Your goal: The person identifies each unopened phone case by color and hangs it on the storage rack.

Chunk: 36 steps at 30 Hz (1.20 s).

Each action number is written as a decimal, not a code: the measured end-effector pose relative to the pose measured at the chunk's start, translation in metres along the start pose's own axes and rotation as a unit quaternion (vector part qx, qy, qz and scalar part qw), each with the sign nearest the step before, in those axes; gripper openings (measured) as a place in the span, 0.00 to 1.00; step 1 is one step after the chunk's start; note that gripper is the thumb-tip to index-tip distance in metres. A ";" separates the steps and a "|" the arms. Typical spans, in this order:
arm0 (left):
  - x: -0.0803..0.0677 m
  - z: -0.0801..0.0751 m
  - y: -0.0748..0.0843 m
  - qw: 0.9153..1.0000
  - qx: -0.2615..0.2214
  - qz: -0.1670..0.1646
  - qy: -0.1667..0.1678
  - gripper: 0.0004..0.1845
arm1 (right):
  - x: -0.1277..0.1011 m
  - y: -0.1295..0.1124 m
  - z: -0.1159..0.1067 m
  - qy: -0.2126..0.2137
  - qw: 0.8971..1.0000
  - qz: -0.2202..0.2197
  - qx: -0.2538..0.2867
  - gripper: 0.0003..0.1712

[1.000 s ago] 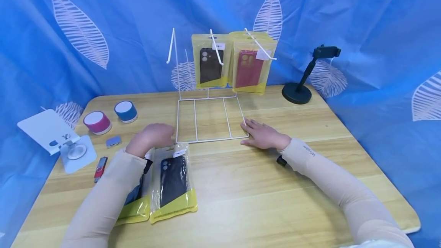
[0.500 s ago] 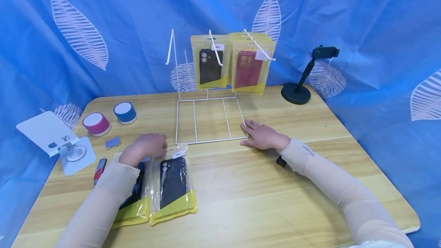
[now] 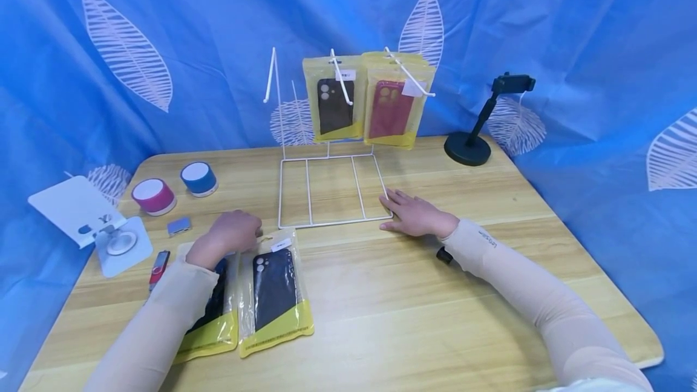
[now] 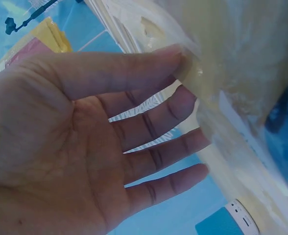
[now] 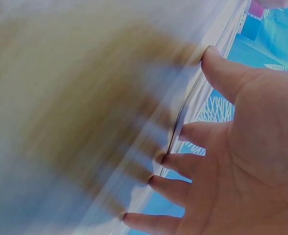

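Reaching to the near left of the wire rack (image 3: 310, 223), the left hand (image 3: 231, 235) appears to touch the left packet (image 3: 219, 307) at its top edge; fingers fairly straight, and we cannot tell whether they pinch the film. Right packet (image 3: 274, 289) just beside it, both on the desk (image 3: 425, 295) before the rack. Right hand (image 3: 414, 215) spread, fingertips at the rack base's near right corner. We judge the packets light, slick, limp at the margins, stiffer over the case; best taken by the flat top strip near the hang hole. Farther out we note a black bagged case (image 3: 334, 107) and a red bagged case (image 3: 391, 111) on the rack's prongs, a phone stand (image 3: 468, 149) to its right.
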<state>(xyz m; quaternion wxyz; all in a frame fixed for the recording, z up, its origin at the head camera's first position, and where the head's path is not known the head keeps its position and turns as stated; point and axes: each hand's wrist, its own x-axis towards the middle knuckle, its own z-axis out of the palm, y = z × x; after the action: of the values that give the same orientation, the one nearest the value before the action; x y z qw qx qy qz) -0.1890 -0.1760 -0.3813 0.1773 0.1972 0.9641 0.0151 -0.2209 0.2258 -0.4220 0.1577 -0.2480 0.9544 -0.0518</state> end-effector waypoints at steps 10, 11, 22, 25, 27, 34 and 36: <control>-0.002 0.000 0.002 0.993 -0.073 0.017 0.091 0.07 | 0.000 0.000 0.000 -0.002 1.000 0.001 0.006 0.47; -0.003 -0.001 0.004 0.990 -0.081 0.023 0.110 0.07 | 0.000 0.000 0.000 -0.001 1.000 0.000 0.006 0.47; -0.018 -0.017 0.035 0.939 -0.199 0.114 0.257 0.04 | -0.002 -0.002 -0.002 0.003 1.000 -0.002 0.012 0.46; -0.024 -0.023 0.044 0.919 -0.224 0.140 0.293 0.04 | -0.003 -0.003 -0.002 0.004 1.000 -0.003 0.012 0.46; -0.027 -0.028 0.052 0.904 -0.240 0.157 0.318 0.03 | -0.003 -0.003 -0.002 0.004 1.000 -0.003 0.013 0.46; -0.027 -0.057 0.077 0.855 -0.251 0.208 0.403 0.03 | -0.004 -0.003 -0.003 0.011 1.000 -0.006 0.007 0.46; -0.023 -0.068 0.084 0.845 -0.249 0.210 0.424 0.03 | -0.004 -0.003 -0.002 0.012 1.000 -0.008 0.006 0.46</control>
<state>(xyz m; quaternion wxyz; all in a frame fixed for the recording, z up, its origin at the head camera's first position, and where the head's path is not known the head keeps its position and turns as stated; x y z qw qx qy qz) -0.1611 -0.1049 -0.3014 -0.2129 0.3185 0.8448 0.3736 -0.2168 0.2257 -0.4186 0.1474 -0.2538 0.9540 -0.0616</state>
